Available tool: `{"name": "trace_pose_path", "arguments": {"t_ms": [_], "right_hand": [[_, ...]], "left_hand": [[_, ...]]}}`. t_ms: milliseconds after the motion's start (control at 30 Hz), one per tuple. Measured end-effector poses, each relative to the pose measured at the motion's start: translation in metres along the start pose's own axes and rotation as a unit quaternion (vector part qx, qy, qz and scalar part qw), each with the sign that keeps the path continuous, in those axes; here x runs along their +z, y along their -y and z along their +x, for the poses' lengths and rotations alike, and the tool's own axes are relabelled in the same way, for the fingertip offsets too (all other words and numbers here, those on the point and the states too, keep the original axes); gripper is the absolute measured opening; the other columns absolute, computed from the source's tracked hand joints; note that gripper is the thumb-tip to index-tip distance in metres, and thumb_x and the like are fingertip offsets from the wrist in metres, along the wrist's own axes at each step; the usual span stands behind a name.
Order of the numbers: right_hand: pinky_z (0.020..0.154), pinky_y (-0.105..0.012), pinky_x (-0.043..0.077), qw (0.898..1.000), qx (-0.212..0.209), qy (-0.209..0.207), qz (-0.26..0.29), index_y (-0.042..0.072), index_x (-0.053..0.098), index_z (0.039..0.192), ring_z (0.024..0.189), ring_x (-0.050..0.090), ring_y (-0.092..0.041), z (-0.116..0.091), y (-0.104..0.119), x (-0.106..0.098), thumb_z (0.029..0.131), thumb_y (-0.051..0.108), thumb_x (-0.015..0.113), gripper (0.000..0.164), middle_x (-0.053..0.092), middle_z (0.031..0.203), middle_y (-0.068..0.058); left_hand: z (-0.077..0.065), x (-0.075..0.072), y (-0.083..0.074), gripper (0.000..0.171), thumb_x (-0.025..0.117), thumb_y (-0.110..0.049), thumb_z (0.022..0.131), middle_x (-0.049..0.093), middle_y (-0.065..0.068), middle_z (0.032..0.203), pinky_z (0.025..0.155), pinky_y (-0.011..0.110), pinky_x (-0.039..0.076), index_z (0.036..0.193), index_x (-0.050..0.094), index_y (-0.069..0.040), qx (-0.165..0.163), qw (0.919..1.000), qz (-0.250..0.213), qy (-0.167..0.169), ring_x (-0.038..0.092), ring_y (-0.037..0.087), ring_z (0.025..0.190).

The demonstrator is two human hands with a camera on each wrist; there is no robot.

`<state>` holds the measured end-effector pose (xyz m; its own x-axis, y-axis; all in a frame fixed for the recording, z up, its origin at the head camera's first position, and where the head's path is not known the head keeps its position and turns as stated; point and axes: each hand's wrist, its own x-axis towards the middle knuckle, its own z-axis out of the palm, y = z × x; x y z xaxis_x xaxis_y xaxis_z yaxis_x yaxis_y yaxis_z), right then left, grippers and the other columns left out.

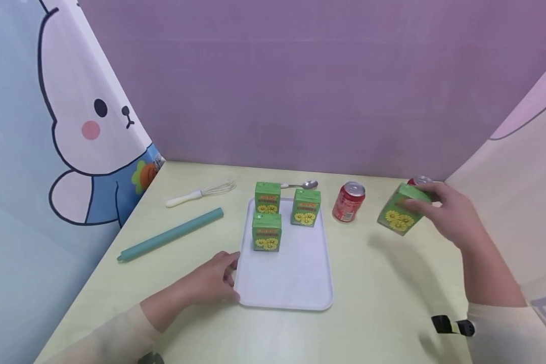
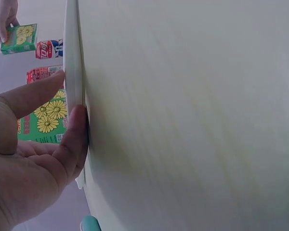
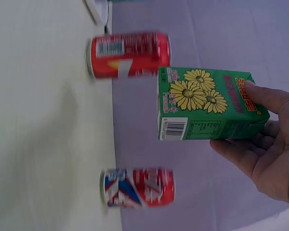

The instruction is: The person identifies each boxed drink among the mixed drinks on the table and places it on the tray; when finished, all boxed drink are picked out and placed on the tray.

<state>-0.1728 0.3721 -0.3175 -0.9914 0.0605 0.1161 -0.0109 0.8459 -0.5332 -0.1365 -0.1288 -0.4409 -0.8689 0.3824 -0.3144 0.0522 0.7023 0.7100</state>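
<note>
On the table lies a white tray with three green juice boxes, each printed with yellow flowers. One juice box stands nearest, another behind it, the third to the right. At the tray's left edge, my left hand grips the rim; the left wrist view has its fingers curled right at the edge. My right hand holds a fourth juice box by its top end, tilted and raised above the table at the right, thumb on the printed face.
A red soda can stands right of the tray; a second can is partly hidden behind the held box in the head view. A spoon lies behind the tray. To the left are a whisk and a teal rolling pin.
</note>
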Motion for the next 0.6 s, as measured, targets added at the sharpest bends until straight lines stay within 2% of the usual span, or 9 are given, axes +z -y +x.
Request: {"name": "trace_pose_path", "arguments": {"t_ms": [200, 333, 467, 600], "right_hand": [[0.068, -0.034, 0.048, 0.997, -0.081, 0.004, 0.016, 0.008, 0.06, 0.125, 0.094, 0.063, -0.031, -0.009, 0.041, 0.025, 0.089, 0.042, 0.07, 0.05, 0.065, 0.108, -0.013], [0.073, -0.036, 0.055, 0.992, -0.123, 0.008, 0.033, 0.01, 0.062, 0.122, 0.093, 0.062, -0.024, -0.013, 0.061, 0.045, 0.088, 0.039, 0.072, 0.046, 0.064, 0.11, -0.007], [0.084, -0.044, 0.055, 0.99, -0.129, 0.031, 0.057, 0.008, 0.059, 0.126, 0.104, 0.06, -0.025, -0.016, 0.077, 0.064, 0.088, 0.042, 0.071, 0.052, 0.061, 0.118, -0.009], [0.087, -0.045, 0.055, 0.987, -0.129, 0.063, 0.072, 0.013, 0.059, 0.126, 0.107, 0.059, -0.024, -0.018, 0.088, 0.083, 0.086, 0.044, 0.072, 0.052, 0.06, 0.121, -0.007]], "left_hand": [[0.001, 0.0, 0.002, 0.094, 0.086, -0.015, 0.069, 0.049, 0.0, 0.115, 0.071, 0.028, 0.048, 0.15, 0.038, -0.007, 0.005, 1.0, -0.006, 0.003, 0.055, 0.012, 0.087], [0.001, 0.0, 0.002, 0.093, 0.086, -0.015, 0.07, 0.049, 0.0, 0.115, 0.07, 0.028, 0.049, 0.15, 0.039, -0.008, 0.006, 1.0, -0.002, 0.005, 0.055, 0.012, 0.087], [0.002, 0.001, 0.003, 0.092, 0.085, -0.015, 0.07, 0.049, -0.001, 0.114, 0.071, 0.028, 0.048, 0.15, 0.039, -0.008, 0.007, 1.0, 0.005, 0.005, 0.054, 0.012, 0.087], [0.003, 0.001, 0.005, 0.093, 0.085, -0.015, 0.07, 0.049, -0.001, 0.114, 0.071, 0.027, 0.048, 0.15, 0.038, -0.007, 0.013, 0.9999, 0.009, 0.005, 0.054, 0.012, 0.087]]}}
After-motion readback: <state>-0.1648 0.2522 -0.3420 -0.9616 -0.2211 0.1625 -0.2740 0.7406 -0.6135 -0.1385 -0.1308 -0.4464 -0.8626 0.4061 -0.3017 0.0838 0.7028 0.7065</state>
